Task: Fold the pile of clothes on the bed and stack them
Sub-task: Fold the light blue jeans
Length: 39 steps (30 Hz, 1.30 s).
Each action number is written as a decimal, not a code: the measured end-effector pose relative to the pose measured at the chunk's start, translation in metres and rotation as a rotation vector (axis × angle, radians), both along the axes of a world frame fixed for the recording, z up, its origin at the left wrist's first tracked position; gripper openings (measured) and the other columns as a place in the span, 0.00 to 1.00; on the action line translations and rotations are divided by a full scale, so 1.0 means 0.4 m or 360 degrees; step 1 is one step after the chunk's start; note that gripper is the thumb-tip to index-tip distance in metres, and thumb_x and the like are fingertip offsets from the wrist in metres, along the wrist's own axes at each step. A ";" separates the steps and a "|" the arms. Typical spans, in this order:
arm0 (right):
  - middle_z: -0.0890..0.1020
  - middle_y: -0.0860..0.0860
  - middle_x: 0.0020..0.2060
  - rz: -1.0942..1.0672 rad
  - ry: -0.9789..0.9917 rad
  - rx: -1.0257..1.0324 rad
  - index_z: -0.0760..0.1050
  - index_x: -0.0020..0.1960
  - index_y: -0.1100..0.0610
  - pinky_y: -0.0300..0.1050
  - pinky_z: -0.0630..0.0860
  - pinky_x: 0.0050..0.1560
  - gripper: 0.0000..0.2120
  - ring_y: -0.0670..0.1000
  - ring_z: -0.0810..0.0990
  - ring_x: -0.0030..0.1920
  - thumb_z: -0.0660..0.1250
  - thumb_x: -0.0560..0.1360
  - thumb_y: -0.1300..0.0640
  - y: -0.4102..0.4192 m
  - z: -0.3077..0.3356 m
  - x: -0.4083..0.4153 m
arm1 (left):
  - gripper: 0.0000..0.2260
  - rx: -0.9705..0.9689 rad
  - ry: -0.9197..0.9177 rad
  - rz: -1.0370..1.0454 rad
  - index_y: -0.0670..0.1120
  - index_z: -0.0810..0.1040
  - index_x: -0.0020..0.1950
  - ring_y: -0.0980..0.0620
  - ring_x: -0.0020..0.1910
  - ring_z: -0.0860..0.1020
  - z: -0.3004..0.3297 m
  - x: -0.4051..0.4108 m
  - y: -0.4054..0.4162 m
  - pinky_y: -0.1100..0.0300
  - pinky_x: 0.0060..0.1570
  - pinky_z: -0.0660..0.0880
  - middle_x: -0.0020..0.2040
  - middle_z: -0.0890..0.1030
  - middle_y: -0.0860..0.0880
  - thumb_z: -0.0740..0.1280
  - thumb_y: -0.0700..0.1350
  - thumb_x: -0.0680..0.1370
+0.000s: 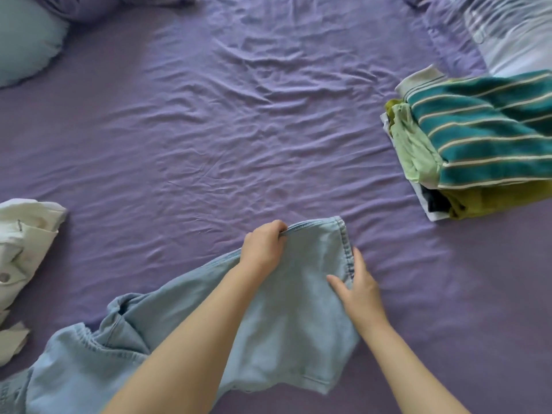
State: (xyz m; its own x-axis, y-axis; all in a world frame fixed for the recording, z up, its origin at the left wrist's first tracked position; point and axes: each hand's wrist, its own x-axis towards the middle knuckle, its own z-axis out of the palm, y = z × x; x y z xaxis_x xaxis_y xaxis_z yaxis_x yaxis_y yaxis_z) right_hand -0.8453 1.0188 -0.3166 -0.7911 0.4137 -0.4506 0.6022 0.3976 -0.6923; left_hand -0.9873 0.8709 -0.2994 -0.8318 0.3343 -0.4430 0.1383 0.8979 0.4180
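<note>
Light blue jeans spread rumpled on the near bed, folded stack far right, teal striped on top

My left hand curls over the hem of the light denim garment, so my fingertips are tucked out of sight behind the fabric. The garment runs off the lower left of the frame, and my forearms cover its middle. The white garment is cut by the left edge. In the stack at the right, cut by the right edge, the teal striped towel hides most of the layers beneath it. The pillow at upper left is only partly in frame.
</note>
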 end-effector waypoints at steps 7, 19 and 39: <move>0.78 0.49 0.55 0.0058 0.0383 0.0090 0.75 0.63 0.58 0.28 0.67 0.54 0.21 0.50 0.78 0.55 0.71 0.71 0.65 0.037 0.060 0.027 | 0.14 0.0290 -0.0347 -0.0283 0.50 0.76 0.57 0.52 0.49 0.75 0.056 -0.013 0.091 0.56 0.51 0.72 0.52 0.79 0.51 0.71 0.50 0.73; 0.82 0.38 0.42 0.0050 -0.0044 -0.0536 0.71 0.57 0.44 0.29 0.72 0.43 0.20 0.38 0.79 0.43 0.71 0.69 0.58 0.078 0.107 0.151 | 0.08 0.0478 -0.0136 0.0285 0.43 0.76 0.53 0.49 0.46 0.74 0.068 -0.090 0.184 0.60 0.43 0.66 0.46 0.76 0.49 0.68 0.45 0.77; 0.72 0.62 0.61 -0.0089 -0.0322 0.0088 0.62 0.72 0.57 0.50 0.68 0.56 0.27 0.61 0.72 0.59 0.65 0.75 0.66 0.146 0.045 0.272 | 0.29 -0.0566 -0.0013 0.0092 0.60 0.50 0.77 0.46 0.77 0.39 -0.042 0.426 -0.028 0.42 0.72 0.41 0.78 0.41 0.48 0.59 0.56 0.79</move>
State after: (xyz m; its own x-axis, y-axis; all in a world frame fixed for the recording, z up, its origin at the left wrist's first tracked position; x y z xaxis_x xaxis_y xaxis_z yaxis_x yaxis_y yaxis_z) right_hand -0.7365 1.0770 -0.2988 -0.6620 0.4826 -0.5735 0.7489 0.3937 -0.5331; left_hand -0.8167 0.8596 -0.3163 -0.8408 0.1106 -0.5299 0.0810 0.9936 0.0788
